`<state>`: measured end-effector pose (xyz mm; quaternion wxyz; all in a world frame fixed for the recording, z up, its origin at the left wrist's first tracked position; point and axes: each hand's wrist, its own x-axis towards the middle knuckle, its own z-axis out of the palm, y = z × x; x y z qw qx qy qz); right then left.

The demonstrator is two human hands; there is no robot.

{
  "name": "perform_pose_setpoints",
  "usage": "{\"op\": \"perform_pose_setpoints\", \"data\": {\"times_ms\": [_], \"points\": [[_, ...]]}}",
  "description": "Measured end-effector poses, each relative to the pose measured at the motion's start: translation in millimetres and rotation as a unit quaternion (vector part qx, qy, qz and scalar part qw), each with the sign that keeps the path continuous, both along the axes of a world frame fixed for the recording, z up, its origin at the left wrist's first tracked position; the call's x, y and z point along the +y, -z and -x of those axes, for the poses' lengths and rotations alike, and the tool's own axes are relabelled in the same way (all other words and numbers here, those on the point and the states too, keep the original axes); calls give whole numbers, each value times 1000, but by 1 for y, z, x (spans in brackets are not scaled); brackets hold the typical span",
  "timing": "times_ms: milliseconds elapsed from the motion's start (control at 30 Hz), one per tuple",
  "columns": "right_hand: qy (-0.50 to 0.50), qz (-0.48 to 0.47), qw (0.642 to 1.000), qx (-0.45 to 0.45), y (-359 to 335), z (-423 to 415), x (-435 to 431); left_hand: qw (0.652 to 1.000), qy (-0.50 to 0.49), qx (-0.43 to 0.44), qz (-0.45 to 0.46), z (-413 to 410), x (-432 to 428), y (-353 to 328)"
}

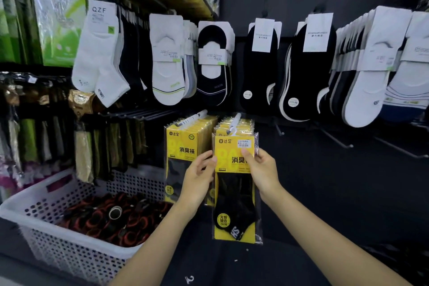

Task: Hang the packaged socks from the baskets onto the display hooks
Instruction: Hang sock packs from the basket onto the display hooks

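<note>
Sock pack [233, 195]: yellow card, black socks.

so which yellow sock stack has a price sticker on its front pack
The right stack: its front pack bears a white sticker, the left stack's none.

Centre pack [234, 183]: yellow card, black lettering, black sock with white print at the toe, white price label [244, 143] at its 12. Basket [69, 260] at 8 is white, dotted with holes, and the rolls [109, 220] inside are black with red-orange bands. Socks [97, 58] at 10 white with green tag, liners [258, 76] at 1 black with white cards, box [59, 18] at 11 green and white, wall [348, 181] black.
</note>
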<state>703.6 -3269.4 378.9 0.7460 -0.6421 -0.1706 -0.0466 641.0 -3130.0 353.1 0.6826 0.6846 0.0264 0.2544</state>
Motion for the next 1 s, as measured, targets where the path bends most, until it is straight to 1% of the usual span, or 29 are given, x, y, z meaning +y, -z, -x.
{"op": "perform_pose_setpoints", "data": {"times_ms": [167,267,367,433,600,700,833,933,1000], "points": [[21,21,1000,9,7,-19,17,1000,-11,15,-11,-12,8,5],[42,14,999,17,13,-32,23,999,-15,27,-21,-26,7,7],[70,3,996,48,19,-45,27,998,-19,37,-44,-40,3,10],[87,1,994,69,23,-53,27,998,-33,36,-50,-49,0,12],[103,11,991,87,39,-62,22,997,-56,18,-57,-63,-5,18],[87,40,992,87,53,-59,12,995,-66,9,-71,-64,-5,23],[54,74,994,66,71,-40,-8,993,-75,25,-92,-50,-3,40],[48,95,994,39,92,-15,-25,991,-70,41,-104,-24,-5,69],[41,111,992,35,113,7,-35,988,-62,70,-121,-2,-8,99]]}}
